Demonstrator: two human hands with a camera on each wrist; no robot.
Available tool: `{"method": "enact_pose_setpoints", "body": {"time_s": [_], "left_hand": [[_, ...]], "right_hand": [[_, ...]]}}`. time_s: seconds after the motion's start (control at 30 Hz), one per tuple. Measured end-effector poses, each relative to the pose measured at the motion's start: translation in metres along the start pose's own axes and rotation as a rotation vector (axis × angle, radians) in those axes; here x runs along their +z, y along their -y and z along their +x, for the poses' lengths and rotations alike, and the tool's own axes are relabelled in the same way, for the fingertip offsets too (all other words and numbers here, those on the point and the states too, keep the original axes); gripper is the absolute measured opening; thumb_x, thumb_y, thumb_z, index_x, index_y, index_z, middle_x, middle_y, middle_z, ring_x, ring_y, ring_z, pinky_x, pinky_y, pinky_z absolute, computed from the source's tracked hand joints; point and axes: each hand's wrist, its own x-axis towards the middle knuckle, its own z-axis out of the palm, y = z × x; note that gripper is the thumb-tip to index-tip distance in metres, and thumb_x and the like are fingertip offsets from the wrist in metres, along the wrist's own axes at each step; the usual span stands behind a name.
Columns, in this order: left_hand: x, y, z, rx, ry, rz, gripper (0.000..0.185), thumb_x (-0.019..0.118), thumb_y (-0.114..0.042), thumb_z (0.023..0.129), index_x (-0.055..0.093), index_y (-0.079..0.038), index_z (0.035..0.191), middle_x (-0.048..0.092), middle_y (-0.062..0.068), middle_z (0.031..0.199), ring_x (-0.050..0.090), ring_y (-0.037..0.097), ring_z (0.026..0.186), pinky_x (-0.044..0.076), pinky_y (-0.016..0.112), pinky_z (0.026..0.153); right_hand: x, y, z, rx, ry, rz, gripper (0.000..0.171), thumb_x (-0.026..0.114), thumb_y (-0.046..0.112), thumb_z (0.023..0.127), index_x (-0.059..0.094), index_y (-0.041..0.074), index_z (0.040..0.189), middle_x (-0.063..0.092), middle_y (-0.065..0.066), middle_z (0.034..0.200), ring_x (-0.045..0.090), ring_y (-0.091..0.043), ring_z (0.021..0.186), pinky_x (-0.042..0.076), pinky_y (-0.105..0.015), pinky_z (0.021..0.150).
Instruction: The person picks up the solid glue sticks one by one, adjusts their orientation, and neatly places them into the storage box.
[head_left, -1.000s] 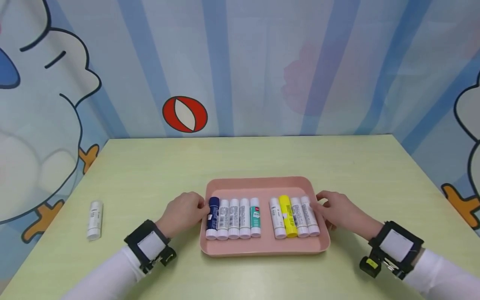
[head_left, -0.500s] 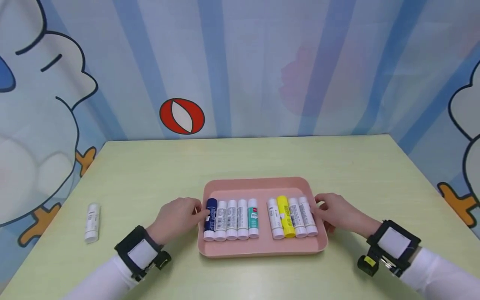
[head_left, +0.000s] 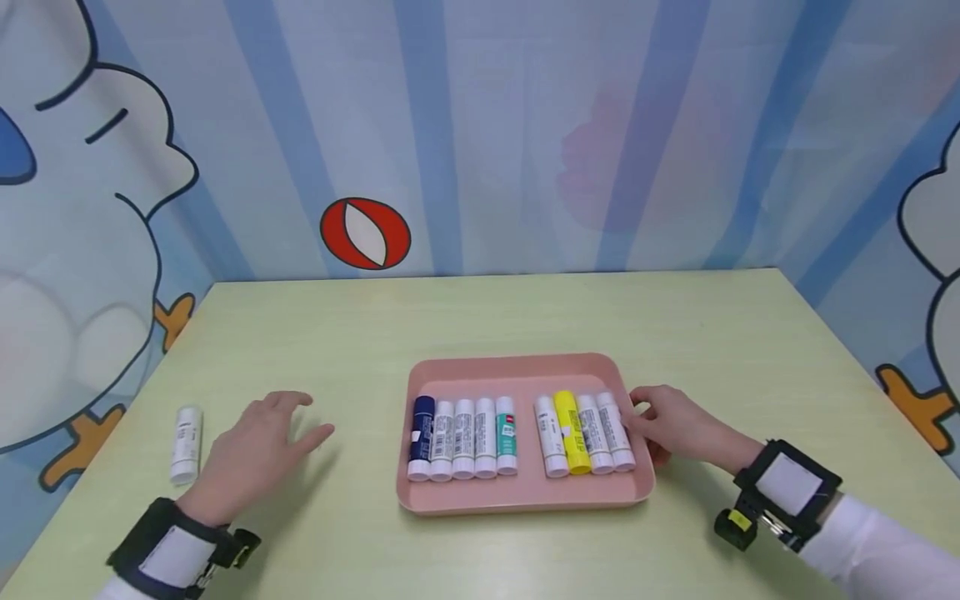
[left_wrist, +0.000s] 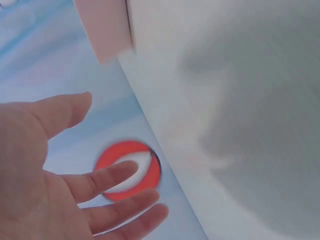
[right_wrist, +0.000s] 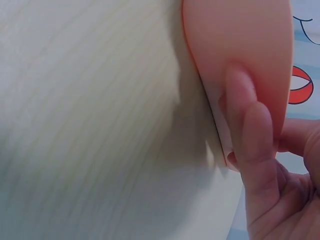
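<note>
A pink tray (head_left: 517,363) lies on the pale green table (head_left: 480,317). In it lie two rows of glue sticks: a dark blue one (head_left: 422,432), three white ones and a teal one (head_left: 507,433) on the left, a yellow one (head_left: 572,432) among white ones on the right. My right hand (head_left: 648,421) grips the tray's right rim (right_wrist: 240,35), fingers (right_wrist: 255,145) against its outer side. Over bare table my left hand (head_left: 288,425) hovers with fingers spread and empty (left_wrist: 60,185), between the tray and a lone white glue stick (head_left: 185,443).
A cartoon-printed blue striped curtain (head_left: 480,125) with a red ball print (head_left: 366,232) hangs behind the table's far edge. The lone stick lies near the left edge. Bare tabletop stretches behind the tray and on both sides.
My left hand has let go of the tray's left edge and moved left toward the lone white stick, fingers now spread. The right hand and tray have stayed in place.
</note>
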Motion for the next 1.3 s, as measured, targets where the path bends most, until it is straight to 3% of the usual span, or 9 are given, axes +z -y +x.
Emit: {"method": "enact_pose_setpoints", "body": {"time_s": [0.1,0.23,0.37,0.53,0.63,0.7,0.9,1.07,1.3], "left_hand": [[-0.005,0.025,-0.003,-0.012,-0.059,0.030,0.067,0.061,-0.043,0.093,0.048,0.011,0.130,0.046,0.036,0.128,0.045,0.054,0.112,0.046,0.062,0.076],[-0.012,0.058,-0.005,-0.104,-0.064,0.089,0.078,0.061,-0.046,0.091,0.039,0.015,0.133,0.039,0.041,0.128,0.037,0.059,0.113,0.042,0.068,0.075],[-0.020,0.090,-0.006,-0.210,-0.003,0.142,0.086,0.062,-0.050,0.089,0.035,0.021,0.130,0.039,0.045,0.121,0.043,0.059,0.105,0.044,0.066,0.071],[-0.027,0.117,-0.005,-0.282,0.172,0.132,0.100,0.056,-0.062,0.089,0.028,0.028,0.122,0.048,0.040,0.095,0.055,0.038,0.071,0.048,0.043,0.057],[-0.027,0.124,-0.006,-0.316,0.260,0.093,0.104,0.052,-0.065,0.089,0.024,0.030,0.120,0.051,0.031,0.084,0.053,0.029,0.065,0.044,0.036,0.055],[-0.026,0.126,-0.007,-0.334,0.284,0.081,0.104,0.052,-0.065,0.089,0.024,0.030,0.119,0.051,0.026,0.080,0.053,0.027,0.065,0.043,0.035,0.055],[-0.025,0.127,-0.008,-0.337,0.271,0.113,0.092,0.056,-0.060,0.090,0.036,0.027,0.110,0.050,0.018,0.074,0.050,0.025,0.063,0.041,0.033,0.055],[-0.024,0.126,-0.007,-0.349,0.261,0.116,0.067,0.066,-0.046,0.088,0.049,0.018,0.094,0.050,0.012,0.069,0.048,0.023,0.062,0.038,0.032,0.055],[-0.027,0.125,-0.001,-0.319,0.297,0.080,0.053,0.068,-0.027,0.089,0.053,0.021,0.105,0.053,0.012,0.073,0.050,0.024,0.066,0.039,0.034,0.057]], "right_hand": [[0.001,0.000,0.000,0.007,0.002,0.001,0.025,0.057,0.012,0.098,0.052,-0.008,0.114,0.064,-0.006,0.073,0.057,-0.020,0.049,0.051,-0.034,0.050],[0.002,0.002,0.001,-0.005,0.008,-0.003,0.023,0.056,0.012,0.098,0.052,-0.007,0.111,0.062,-0.006,0.070,0.057,-0.020,0.049,0.052,-0.034,0.050],[0.004,0.003,0.002,-0.012,0.009,-0.003,0.020,0.055,0.011,0.099,0.051,-0.006,0.109,0.061,-0.006,0.066,0.057,-0.019,0.048,0.052,-0.035,0.050],[0.005,0.003,0.002,-0.011,0.006,0.006,0.017,0.054,0.010,0.099,0.051,-0.005,0.107,0.060,-0.005,0.064,0.056,-0.018,0.046,0.051,-0.035,0.049],[0.005,0.003,0.002,-0.012,0.006,0.010,0.017,0.054,0.009,0.099,0.051,-0.005,0.107,0.060,-0.005,0.064,0.055,-0.018,0.046,0.051,-0.035,0.049],[0.005,0.002,0.002,-0.013,0.006,0.013,0.017,0.054,0.009,0.099,0.051,-0.005,0.107,0.060,-0.005,0.064,0.055,-0.018,0.045,0.051,-0.035,0.048],[0.005,0.002,0.001,-0.007,0.003,0.019,0.017,0.054,0.009,0.099,0.050,-0.005,0.108,0.061,-0.006,0.067,0.056,-0.018,0.047,0.051,-0.035,0.049],[0.005,0.000,0.000,0.006,-0.003,0.022,0.020,0.054,0.009,0.099,0.050,-0.006,0.110,0.062,-0.007,0.071,0.057,-0.020,0.048,0.052,-0.035,0.050],[0.003,0.000,0.000,0.011,-0.010,0.012,0.023,0.054,0.010,0.099,0.049,-0.007,0.113,0.062,-0.007,0.071,0.057,-0.020,0.049,0.052,-0.035,0.050]]}}
